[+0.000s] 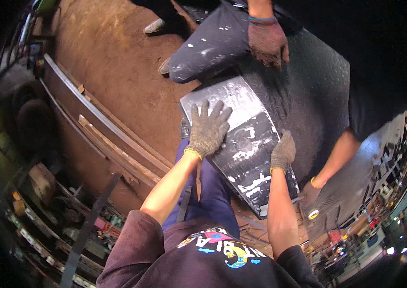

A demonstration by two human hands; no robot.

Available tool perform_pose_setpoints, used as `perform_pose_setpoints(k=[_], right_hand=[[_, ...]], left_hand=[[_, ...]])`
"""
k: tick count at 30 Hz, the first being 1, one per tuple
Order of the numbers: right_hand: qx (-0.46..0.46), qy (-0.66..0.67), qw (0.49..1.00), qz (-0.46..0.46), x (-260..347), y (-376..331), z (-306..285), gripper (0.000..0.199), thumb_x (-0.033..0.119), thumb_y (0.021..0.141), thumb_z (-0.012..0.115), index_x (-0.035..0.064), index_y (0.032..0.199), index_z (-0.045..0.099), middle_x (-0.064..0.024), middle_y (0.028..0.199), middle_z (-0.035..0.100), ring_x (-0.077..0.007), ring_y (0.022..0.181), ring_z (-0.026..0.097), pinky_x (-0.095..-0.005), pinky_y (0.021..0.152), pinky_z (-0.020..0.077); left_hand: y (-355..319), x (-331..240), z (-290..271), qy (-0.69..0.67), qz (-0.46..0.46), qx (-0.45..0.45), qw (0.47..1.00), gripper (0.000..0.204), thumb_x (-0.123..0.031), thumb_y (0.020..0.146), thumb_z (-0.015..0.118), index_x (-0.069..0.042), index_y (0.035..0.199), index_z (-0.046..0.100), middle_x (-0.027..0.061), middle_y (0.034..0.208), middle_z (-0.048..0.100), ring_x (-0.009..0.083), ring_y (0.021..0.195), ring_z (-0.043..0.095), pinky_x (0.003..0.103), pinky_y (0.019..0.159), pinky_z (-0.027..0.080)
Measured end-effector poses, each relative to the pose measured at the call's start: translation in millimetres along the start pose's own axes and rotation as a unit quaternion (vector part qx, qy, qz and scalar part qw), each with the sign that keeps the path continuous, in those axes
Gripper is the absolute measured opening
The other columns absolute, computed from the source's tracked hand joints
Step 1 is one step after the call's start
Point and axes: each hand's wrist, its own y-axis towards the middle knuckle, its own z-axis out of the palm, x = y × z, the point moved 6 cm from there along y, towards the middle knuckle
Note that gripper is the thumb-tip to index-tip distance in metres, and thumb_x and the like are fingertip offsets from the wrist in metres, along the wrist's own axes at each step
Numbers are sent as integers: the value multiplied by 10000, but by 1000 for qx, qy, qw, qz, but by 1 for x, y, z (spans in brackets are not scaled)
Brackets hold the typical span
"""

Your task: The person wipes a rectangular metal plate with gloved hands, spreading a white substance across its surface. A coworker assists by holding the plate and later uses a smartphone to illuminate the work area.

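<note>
A black panel (242, 151) with patches of white film or paint leans over my legs, its far end mostly white. My left hand (207, 128), in a grey knit glove, lies flat on the white part with the fingers spread. On the panel's right edge is my right hand (283, 152), gloved too, its fingers together and closed around the edge. Across from me, a co-worker's gloved hand (268, 44) hangs above a large dark sheet (316, 81). The co-worker's other hand (310, 192) is by the panel's near right corner; what it holds is hard to make out.
Long metal bars (95, 111) and wooden strips (117, 149) lie on the brown floor (112, 62) to my left. A roll of tape (313, 214) sits at the right, near shelves of tools and parts (357, 235). Another foot (154, 27) stands at the back.
</note>
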Motion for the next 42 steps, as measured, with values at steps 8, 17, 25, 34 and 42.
perform_pose_setpoints(k=[8,17,25,34,42], right_hand=[[-33,-65,908,-413,210,-43,26,513,398,1015,609,67,1405,651,-181,1423,656,-429,1445,491,-603,1278,260],[-13,-181,906,-383,216,-41,69,430,385,1006,609,110,1313,730,-131,1408,690,-370,1436,520,-598,1304,185],[1,-246,895,-372,214,-39,68,410,396,998,612,152,1296,753,-87,1406,703,-330,1448,518,-580,1304,186],[71,-233,910,-336,223,-35,70,468,440,1000,554,174,1335,745,-69,1476,664,-327,1513,445,-588,1323,100],[37,-209,910,-356,218,-35,69,429,431,964,635,163,1272,767,-79,1403,705,-340,1449,518,-600,1305,165]], left_hand=[[8,88,19,-75,-53,-95,991,547,-389,1051,500,-137,1536,513,141,1605,502,386,1486,429,676,1217,237],[-13,47,23,-130,25,-40,990,573,-421,1069,445,-170,1580,510,76,1687,435,359,1583,309,672,1290,78],[0,41,8,-76,-17,-60,995,536,-401,1064,480,-151,1532,553,111,1615,506,376,1526,397,660,1270,179],[35,89,25,-55,-79,-33,995,555,-378,1076,448,-143,1576,499,108,1648,471,388,1524,394,650,1269,181],[-13,29,-1,-58,92,-10,994,551,-349,1065,464,-129,1568,510,150,1652,451,424,1552,334,645,1281,167]])
